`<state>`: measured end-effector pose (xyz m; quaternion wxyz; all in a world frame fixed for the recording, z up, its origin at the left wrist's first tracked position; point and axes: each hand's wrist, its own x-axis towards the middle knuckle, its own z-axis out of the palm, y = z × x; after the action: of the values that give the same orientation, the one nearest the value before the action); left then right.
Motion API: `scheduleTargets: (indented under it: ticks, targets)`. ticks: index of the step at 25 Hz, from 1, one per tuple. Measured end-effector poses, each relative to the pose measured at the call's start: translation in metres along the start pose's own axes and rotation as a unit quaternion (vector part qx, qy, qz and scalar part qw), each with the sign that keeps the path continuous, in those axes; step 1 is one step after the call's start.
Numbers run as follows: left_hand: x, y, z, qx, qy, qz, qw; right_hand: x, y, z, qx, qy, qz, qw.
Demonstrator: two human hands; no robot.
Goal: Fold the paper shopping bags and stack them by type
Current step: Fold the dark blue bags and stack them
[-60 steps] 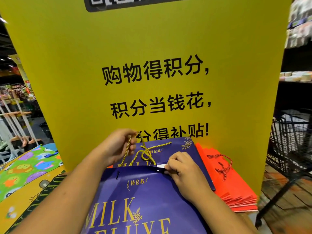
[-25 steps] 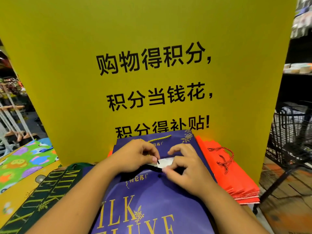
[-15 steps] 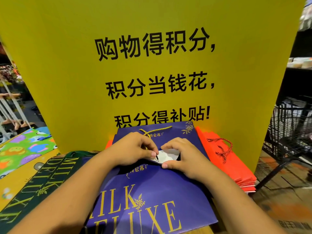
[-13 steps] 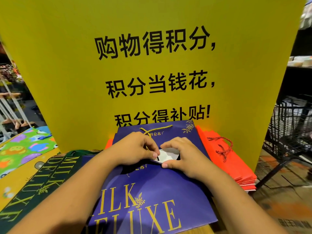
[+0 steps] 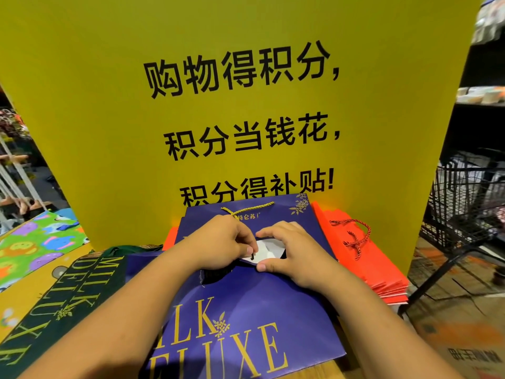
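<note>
Purple paper with gold "MILK DELUXE" lettering fills the near middle: the purple bag point(image 5: 246, 310) lies flat on the bench point(image 5: 336, 370), its mouth pointing to the far side. Both hands meet at that mouth. The left hand point(image 5: 218, 244) has its fingers point(image 5: 247, 243) curled together, pinching the bag's lip where a small dark bit shows; it may be a cord end, but the view is too poor to be sure. The right hand point(image 5: 295, 250) holds the lip from the other side, thumb pressed on the near panel and fingers arched over the far edge. Between the two hands the white lining point(image 5: 266, 248) shows through a narrow gap.

Just beyond, a second purple bag point(image 5: 284, 214) lies flat with a gold cord handle point(image 5: 247, 210) across its top. To the right sits a stack of red bags point(image 5: 363, 269) with a red cord handle point(image 5: 355, 239) on top. A dark green bag point(image 5: 68, 302) with the same lettering lies to the left, and a colourful mat point(image 5: 38, 242) lies further left. A yellow sign point(image 5: 95, 105) with black characters stands behind everything, and a wire basket point(image 5: 464, 203) sits at the far right.
</note>
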<state>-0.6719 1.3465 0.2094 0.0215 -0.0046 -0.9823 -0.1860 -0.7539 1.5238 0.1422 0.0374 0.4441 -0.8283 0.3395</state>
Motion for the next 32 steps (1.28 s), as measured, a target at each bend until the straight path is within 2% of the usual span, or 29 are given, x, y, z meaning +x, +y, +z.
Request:
scheduleTargets:
  ticks: [7, 9, 11, 13, 15, 18, 23, 27, 30, 32]
  targets:
    - [0.0, -0.004, -0.004, 0.039, -0.043, 0.009, 0.998, -0.002, 0.0, 0.0, 0.011, 0.003, 0.002, 1.0]
    - [-0.003, -0.004, -0.012, 0.058, -0.1, 0.037, 0.993, -0.002, 0.001, 0.003, 0.01, 0.022, -0.007, 1.0]
    - [-0.006, -0.006, -0.018, 0.094, -0.141, 0.043, 0.985, -0.004, 0.002, 0.006, 0.005, 0.073, -0.021, 0.997]
    - [-0.005, -0.011, -0.016, 0.102, -0.081, 0.051, 0.99, -0.005, 0.001, 0.009, -0.006, 0.117, -0.028, 0.993]
    - [-0.004, -0.015, -0.006, 0.049, 0.007, 0.058, 0.997, -0.006, 0.001, 0.011, -0.014, 0.141, -0.025, 0.99]
    - [-0.005, -0.018, 0.006, -0.052, 0.065, 0.047, 0.995, -0.005, -0.001, 0.009, -0.007, 0.168, -0.004, 0.986]
    - [0.001, -0.018, 0.013, -0.106, 0.114, 0.052, 0.986, -0.006, -0.006, 0.004, -0.08, 0.18, -0.04, 0.98]
    - [0.013, -0.015, 0.012, -0.16, 0.117, 0.063, 0.978, 0.005, -0.015, -0.005, -0.228, 0.198, -0.031, 0.953]
    - [0.021, -0.009, 0.008, -0.134, 0.104, 0.087, 0.982, 0.015, -0.012, -0.006, -0.248, 0.181, -0.028, 0.951]
    - [0.022, -0.014, 0.006, -0.053, 0.118, 0.111, 0.985, 0.013, -0.004, -0.002, -0.225, 0.149, -0.022, 0.963]
